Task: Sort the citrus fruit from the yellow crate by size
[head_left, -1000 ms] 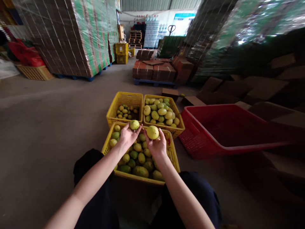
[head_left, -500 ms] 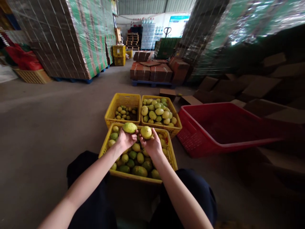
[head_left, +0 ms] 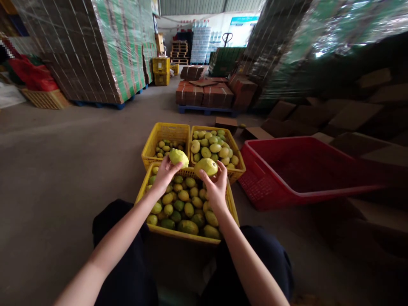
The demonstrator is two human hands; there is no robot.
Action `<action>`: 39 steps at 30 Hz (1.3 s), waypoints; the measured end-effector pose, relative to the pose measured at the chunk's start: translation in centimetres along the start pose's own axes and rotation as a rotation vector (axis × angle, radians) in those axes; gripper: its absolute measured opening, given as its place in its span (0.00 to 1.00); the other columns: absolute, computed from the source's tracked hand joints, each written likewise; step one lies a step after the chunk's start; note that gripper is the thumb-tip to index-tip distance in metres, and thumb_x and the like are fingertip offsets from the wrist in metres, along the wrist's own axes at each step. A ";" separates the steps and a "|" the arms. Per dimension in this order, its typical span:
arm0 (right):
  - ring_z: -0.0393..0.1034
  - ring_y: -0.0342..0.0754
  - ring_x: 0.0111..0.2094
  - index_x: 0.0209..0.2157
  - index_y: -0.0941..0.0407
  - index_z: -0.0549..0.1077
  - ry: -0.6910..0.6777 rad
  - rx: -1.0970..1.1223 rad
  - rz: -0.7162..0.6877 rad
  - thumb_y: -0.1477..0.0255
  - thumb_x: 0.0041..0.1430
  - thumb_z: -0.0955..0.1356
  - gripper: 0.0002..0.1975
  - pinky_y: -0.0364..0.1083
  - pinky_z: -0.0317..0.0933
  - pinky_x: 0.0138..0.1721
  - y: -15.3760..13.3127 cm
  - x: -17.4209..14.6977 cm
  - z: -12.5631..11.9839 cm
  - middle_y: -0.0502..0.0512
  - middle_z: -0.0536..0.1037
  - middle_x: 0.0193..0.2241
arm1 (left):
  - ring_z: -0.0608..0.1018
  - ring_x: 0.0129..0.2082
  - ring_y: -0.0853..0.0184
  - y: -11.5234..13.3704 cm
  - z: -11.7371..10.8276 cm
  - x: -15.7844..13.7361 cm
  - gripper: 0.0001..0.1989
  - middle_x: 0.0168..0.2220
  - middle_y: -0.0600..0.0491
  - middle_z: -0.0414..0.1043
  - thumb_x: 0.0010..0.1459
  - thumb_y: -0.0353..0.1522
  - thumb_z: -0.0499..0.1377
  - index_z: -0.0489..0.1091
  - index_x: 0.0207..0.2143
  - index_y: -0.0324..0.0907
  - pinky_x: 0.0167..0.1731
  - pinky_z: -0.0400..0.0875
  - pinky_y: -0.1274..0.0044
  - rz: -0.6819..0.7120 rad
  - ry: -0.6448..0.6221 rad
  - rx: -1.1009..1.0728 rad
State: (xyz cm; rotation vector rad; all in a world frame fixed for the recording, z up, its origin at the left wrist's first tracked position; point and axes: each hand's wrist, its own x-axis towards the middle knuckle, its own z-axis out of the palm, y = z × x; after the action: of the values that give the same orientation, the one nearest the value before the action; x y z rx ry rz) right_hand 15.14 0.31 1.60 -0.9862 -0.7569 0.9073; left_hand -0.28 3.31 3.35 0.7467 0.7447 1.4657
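My left hand (head_left: pixel 165 173) is closed around a bumpy yellow-green lemon (head_left: pixel 179 157), held over the far rim of the near yellow crate (head_left: pixel 188 236). Beside it, my right hand (head_left: pixel 216 183) grips a second lemon (head_left: pixel 206 168), its end turned toward the right. Below both hands the near crate holds many yellow and green lemons (head_left: pixel 189 210). Behind it on the left stands a yellow crate (head_left: pixel 149 146) with a low layer of small lemons. The back right yellow crate (head_left: pixel 238 170) is heaped with larger, paler lemons (head_left: pixel 215 148).
A large red basket (head_left: pixel 258 187) stands right of the crates. Flattened and open cardboard boxes (head_left: pixel 344 114) lie beyond it. Bundled cardboard (head_left: pixel 204 94) rests on a blue pallet ahead. Tall wrapped stacks (head_left: pixel 117 55) rise on both sides. My knees flank the near crate.
Both hands have turned the lemons and moved slightly apart. The left lemon has risen a little and shifted right; the right lemon now shows its side. The view has shifted slightly.
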 end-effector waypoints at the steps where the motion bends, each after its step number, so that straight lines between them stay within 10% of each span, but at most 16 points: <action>1: 0.72 0.49 0.48 0.50 0.48 0.70 -0.018 -0.099 -0.090 0.73 0.41 0.78 0.33 0.45 0.72 0.44 -0.3 0.0 -0.2 0.52 0.73 0.50 | 0.77 0.48 0.65 0.4 0.1 -0.3 0.23 0.45 0.52 0.77 0.42 0.21 0.71 0.74 0.42 0.44 0.46 0.71 0.81 0.065 -0.013 0.051; 6: 0.63 0.58 0.60 0.50 0.47 0.75 -0.112 -0.381 -0.422 0.75 0.44 0.77 0.29 0.57 0.62 0.60 -1.3 -0.3 -1.1 0.55 0.72 0.56 | 0.67 0.62 0.56 2.2 0.0 -1.7 0.24 0.50 0.46 0.73 0.36 0.14 0.70 0.75 0.35 0.44 0.59 0.65 0.73 0.149 -0.081 0.281; 15: 0.63 0.56 0.61 0.48 0.46 0.72 -0.181 -0.237 -0.437 0.79 0.43 0.76 0.30 0.60 0.58 0.63 -1.0 -1.6 -1.2 0.54 0.73 0.56 | 0.71 0.59 0.56 2.3 -1.0 -1.7 0.19 0.49 0.44 0.75 0.38 0.18 0.71 0.74 0.32 0.45 0.56 0.69 0.66 0.175 -0.203 0.358; 21: 0.65 0.56 0.57 0.47 0.49 0.76 -0.235 -0.221 -0.300 0.76 0.37 0.79 0.31 0.52 0.71 0.50 -2.0 -0.3 -1.4 0.55 0.71 0.55 | 0.72 0.57 0.54 3.7 -1.4 -1.4 0.27 0.51 0.47 0.72 0.28 0.20 0.74 0.78 0.35 0.46 0.50 0.74 0.71 0.231 -0.209 0.416; 29: 0.74 0.45 0.30 0.35 0.53 0.75 -0.338 0.183 0.187 0.66 0.40 0.79 0.19 0.42 0.72 0.29 -2.0 0.5 -1.2 0.48 0.80 0.32 | 0.82 0.37 0.66 2.8 -3.7 0.5 0.22 0.38 0.51 0.79 0.41 0.21 0.71 0.76 0.42 0.40 0.40 0.77 0.79 -0.228 -0.272 0.007; 39: 0.78 0.49 0.37 0.36 0.51 0.76 -0.388 0.413 0.470 0.66 0.53 0.73 0.08 0.47 0.76 0.33 -0.1 1.3 -1.4 0.49 0.83 0.39 | 0.83 0.40 0.66 1.2 -5.0 0.8 0.22 0.42 0.49 0.80 0.56 0.20 0.60 0.70 0.53 0.36 0.50 0.77 0.73 -0.434 -0.315 -0.042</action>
State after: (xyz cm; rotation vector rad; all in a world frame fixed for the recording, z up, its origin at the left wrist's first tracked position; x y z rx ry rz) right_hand 16.89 0.92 1.36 -0.6297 -0.6268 1.6250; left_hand -5.04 4.06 1.45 0.7099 0.5858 0.9424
